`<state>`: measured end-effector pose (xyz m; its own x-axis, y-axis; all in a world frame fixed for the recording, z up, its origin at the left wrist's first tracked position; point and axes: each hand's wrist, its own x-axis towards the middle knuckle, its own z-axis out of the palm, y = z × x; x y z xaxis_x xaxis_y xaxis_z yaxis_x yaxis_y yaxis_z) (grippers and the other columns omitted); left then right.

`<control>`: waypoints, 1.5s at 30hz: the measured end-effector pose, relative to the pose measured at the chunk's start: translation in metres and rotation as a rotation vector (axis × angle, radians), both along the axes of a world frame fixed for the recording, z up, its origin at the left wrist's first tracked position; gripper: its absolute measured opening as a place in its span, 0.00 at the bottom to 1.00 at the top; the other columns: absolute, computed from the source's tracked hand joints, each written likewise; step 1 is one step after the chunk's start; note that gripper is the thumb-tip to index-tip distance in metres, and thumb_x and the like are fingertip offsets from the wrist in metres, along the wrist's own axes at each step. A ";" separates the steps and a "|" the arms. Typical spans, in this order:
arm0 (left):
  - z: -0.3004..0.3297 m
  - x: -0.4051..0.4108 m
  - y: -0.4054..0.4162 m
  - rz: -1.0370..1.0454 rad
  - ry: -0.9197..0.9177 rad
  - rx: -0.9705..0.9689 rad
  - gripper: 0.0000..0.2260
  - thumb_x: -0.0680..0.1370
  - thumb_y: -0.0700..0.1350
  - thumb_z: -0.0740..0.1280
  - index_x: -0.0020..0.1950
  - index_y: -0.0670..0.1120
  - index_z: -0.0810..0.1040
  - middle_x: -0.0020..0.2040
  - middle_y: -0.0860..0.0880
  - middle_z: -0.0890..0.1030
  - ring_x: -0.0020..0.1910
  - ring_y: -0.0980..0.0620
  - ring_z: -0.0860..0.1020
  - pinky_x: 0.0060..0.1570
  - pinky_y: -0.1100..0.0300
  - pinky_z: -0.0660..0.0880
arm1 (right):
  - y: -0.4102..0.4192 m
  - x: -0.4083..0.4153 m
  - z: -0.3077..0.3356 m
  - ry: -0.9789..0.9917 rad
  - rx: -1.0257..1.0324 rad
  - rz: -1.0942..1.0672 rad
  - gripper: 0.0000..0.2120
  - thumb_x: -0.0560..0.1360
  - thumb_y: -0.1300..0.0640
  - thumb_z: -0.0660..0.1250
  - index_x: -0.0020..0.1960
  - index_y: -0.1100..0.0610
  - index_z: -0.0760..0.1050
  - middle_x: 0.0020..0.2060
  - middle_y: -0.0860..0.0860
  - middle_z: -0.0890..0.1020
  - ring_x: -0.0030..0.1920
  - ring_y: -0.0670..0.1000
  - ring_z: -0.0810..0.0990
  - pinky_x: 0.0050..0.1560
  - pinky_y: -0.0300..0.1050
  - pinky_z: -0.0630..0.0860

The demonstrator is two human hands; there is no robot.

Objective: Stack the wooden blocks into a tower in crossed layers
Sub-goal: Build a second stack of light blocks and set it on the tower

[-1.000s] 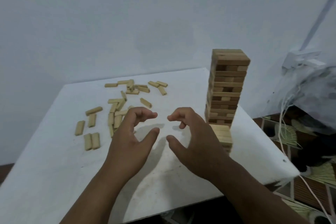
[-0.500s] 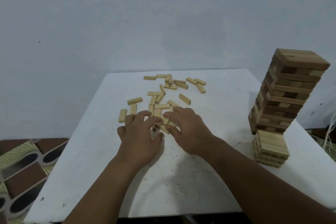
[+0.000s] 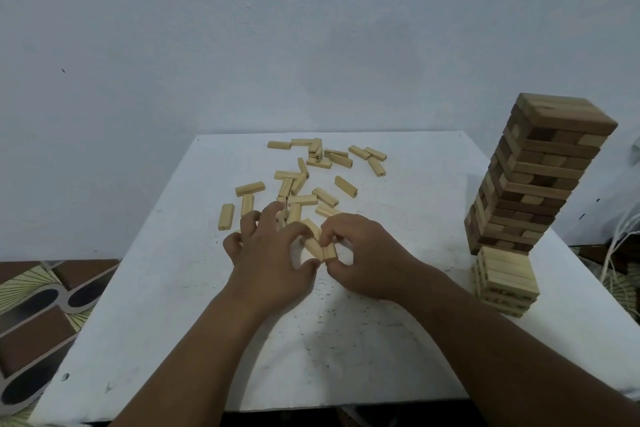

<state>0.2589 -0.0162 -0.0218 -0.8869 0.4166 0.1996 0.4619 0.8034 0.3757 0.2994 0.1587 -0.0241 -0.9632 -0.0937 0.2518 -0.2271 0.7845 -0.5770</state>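
Plain pale wall up top, white table (image 3: pixel 398 340) filling the middle, patterned floor peeking in at lower left. Sitting at the right edge of the frame: the tower (image 3: pixel 533 180), already tall, darker crossed layers perched on a smaller pale stack and looking offset from it, so probably best not bumped. Lying scattered across upper centre: loose blocks (image 3: pixel 311 177), handy for grabbing. Meeting at centre frame, left hand (image 3: pixel 270 260) and right hand (image 3: pixel 363 253), fingers curled in and pinching a couple of blocks (image 3: pixel 320 250) side by side, apparently squaring them up into a row for the next layer. Still plenty left to stack, going by the pile
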 end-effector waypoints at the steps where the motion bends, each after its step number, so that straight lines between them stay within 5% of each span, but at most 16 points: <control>1: 0.002 -0.002 -0.001 -0.008 -0.007 -0.009 0.18 0.71 0.61 0.69 0.60 0.64 0.75 0.76 0.56 0.57 0.73 0.51 0.49 0.61 0.52 0.48 | 0.001 0.001 0.002 -0.012 -0.012 -0.011 0.11 0.67 0.54 0.71 0.48 0.52 0.78 0.47 0.46 0.80 0.50 0.46 0.77 0.54 0.44 0.78; 8: 0.006 -0.012 0.003 -0.120 -0.050 -0.069 0.15 0.73 0.59 0.64 0.59 0.64 0.78 0.78 0.57 0.55 0.75 0.50 0.49 0.69 0.43 0.55 | 0.017 0.013 0.008 -0.090 0.005 -0.167 0.17 0.64 0.60 0.74 0.48 0.48 0.72 0.50 0.44 0.69 0.46 0.42 0.71 0.42 0.30 0.68; 12: -0.001 0.002 0.006 -0.178 -0.066 0.046 0.09 0.76 0.53 0.65 0.53 0.64 0.82 0.76 0.59 0.62 0.75 0.53 0.51 0.70 0.45 0.53 | 0.024 0.027 0.007 -0.158 -0.004 -0.249 0.18 0.66 0.60 0.74 0.49 0.46 0.73 0.53 0.43 0.67 0.49 0.44 0.72 0.43 0.29 0.68; 15: -0.007 0.015 0.005 -0.236 -0.030 0.139 0.14 0.74 0.48 0.61 0.47 0.64 0.84 0.69 0.60 0.71 0.72 0.54 0.60 0.66 0.41 0.61 | 0.024 0.042 0.010 -0.202 0.025 -0.240 0.14 0.67 0.60 0.73 0.48 0.46 0.75 0.52 0.42 0.68 0.47 0.43 0.72 0.41 0.30 0.69; 19: -0.012 0.030 0.003 -0.318 0.023 0.154 0.15 0.74 0.43 0.66 0.45 0.64 0.84 0.57 0.59 0.79 0.59 0.53 0.72 0.51 0.50 0.63 | 0.020 0.063 0.015 -0.252 0.138 -0.156 0.14 0.68 0.55 0.71 0.52 0.45 0.77 0.53 0.41 0.70 0.53 0.42 0.70 0.52 0.36 0.72; 24: -0.015 0.047 -0.005 -0.444 -0.054 0.186 0.13 0.75 0.45 0.64 0.48 0.62 0.83 0.59 0.61 0.78 0.58 0.58 0.74 0.54 0.48 0.74 | 0.015 0.094 0.023 -0.253 0.094 -0.073 0.22 0.70 0.52 0.72 0.63 0.44 0.72 0.56 0.40 0.75 0.57 0.43 0.70 0.59 0.40 0.70; 30: -0.011 0.055 -0.012 -0.303 -0.043 0.155 0.10 0.73 0.53 0.69 0.53 0.63 0.80 0.60 0.68 0.75 0.64 0.66 0.65 0.58 0.55 0.57 | 0.019 0.107 0.011 -0.236 -0.032 -0.096 0.33 0.67 0.45 0.75 0.67 0.34 0.64 0.56 0.34 0.74 0.53 0.36 0.72 0.50 0.34 0.70; 33: -0.009 0.057 -0.014 -0.332 -0.073 0.126 0.10 0.71 0.58 0.71 0.51 0.62 0.80 0.60 0.70 0.75 0.64 0.66 0.65 0.58 0.55 0.56 | 0.020 0.107 0.010 -0.264 -0.017 -0.116 0.37 0.67 0.44 0.76 0.70 0.33 0.62 0.51 0.34 0.73 0.49 0.37 0.71 0.46 0.30 0.66; 40: -0.010 0.058 -0.016 -0.344 -0.089 0.166 0.13 0.67 0.63 0.73 0.47 0.61 0.79 0.55 0.70 0.76 0.61 0.67 0.67 0.55 0.55 0.58 | 0.015 0.103 0.011 -0.217 0.019 -0.056 0.28 0.69 0.46 0.75 0.66 0.40 0.69 0.46 0.32 0.72 0.48 0.40 0.73 0.50 0.37 0.73; 45: -0.006 0.059 -0.016 -0.355 -0.115 0.152 0.13 0.65 0.63 0.75 0.46 0.61 0.80 0.58 0.72 0.75 0.64 0.66 0.66 0.57 0.54 0.58 | 0.014 0.103 0.009 -0.194 0.027 -0.046 0.27 0.70 0.46 0.73 0.66 0.40 0.68 0.46 0.32 0.70 0.48 0.37 0.72 0.48 0.32 0.70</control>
<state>0.3178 -0.0318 -0.0276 -0.7131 0.6746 0.1906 0.6491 0.5326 0.5432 0.4027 0.1724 -0.0152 -0.9968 -0.0531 0.0592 -0.0778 0.8071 -0.5852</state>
